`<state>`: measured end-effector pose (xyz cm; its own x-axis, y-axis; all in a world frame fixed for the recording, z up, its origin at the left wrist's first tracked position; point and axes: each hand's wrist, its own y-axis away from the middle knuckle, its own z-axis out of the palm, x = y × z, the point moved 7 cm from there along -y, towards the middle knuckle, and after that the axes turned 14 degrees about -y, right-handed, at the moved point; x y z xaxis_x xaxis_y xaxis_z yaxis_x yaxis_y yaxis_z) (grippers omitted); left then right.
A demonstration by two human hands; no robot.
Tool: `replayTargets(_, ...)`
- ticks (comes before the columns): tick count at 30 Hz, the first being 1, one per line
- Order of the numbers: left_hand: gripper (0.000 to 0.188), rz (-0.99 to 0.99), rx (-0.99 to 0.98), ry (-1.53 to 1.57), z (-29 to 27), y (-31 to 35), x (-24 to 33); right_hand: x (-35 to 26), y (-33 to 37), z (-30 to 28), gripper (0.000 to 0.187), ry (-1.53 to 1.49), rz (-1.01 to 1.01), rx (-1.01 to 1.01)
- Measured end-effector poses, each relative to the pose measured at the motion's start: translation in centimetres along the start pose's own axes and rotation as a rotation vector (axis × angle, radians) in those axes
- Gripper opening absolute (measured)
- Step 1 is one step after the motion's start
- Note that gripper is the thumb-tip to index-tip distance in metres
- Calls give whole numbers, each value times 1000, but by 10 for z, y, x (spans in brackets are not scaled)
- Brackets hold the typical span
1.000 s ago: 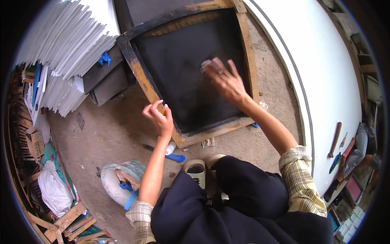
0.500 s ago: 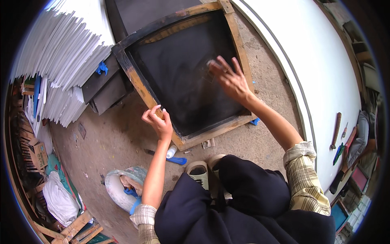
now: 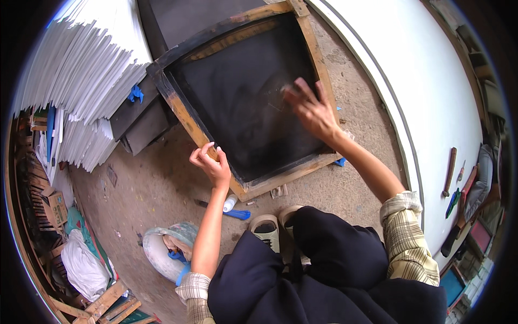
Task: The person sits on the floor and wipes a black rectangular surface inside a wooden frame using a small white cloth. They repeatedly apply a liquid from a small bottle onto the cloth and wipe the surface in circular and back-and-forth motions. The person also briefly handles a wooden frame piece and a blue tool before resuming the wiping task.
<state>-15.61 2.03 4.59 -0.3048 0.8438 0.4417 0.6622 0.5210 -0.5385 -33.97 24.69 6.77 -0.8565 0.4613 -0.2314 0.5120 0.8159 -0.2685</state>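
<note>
A wooden-framed screen, its inner surface black (image 3: 232,81), leans tilted in front of me. My left hand (image 3: 212,166) is closed round the left bar of its wooden frame (image 3: 186,116), near the lower corner. Over the right part of the black surface is my right hand (image 3: 314,110), its fingers stretched out and apart, the tips smeared by motion. I cannot tell whether the fingertips touch the surface. A faint pale outline marks the black surface beside them.
Stacked white sheets (image 3: 81,70) and dark boards (image 3: 140,116) stand at left. On the floor lie a white bottle (image 3: 230,203) and a blue-handled tool (image 3: 237,214), near a paint-stained bucket (image 3: 156,251). A large white panel (image 3: 421,86) borders the right, with hand tools (image 3: 449,173) on it.
My right hand has shifted slightly right and down over the black surface. My left hand keeps its hold on the frame.
</note>
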Motion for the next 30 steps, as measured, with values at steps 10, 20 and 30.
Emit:
replayTargets(10, 28, 26, 1, -28, 0, -4, 2, -6, 1, 11, 52, -105, 137, 120)
replayTargets(20, 29, 5, -2, -9, 2, -1, -2, -27, 33, 50, 66, -270, -64, -100)
replayTargets(30, 29, 3, -34, -33, 0, 0, 0, -13, 16, 20, 52, -103, -34, 23)
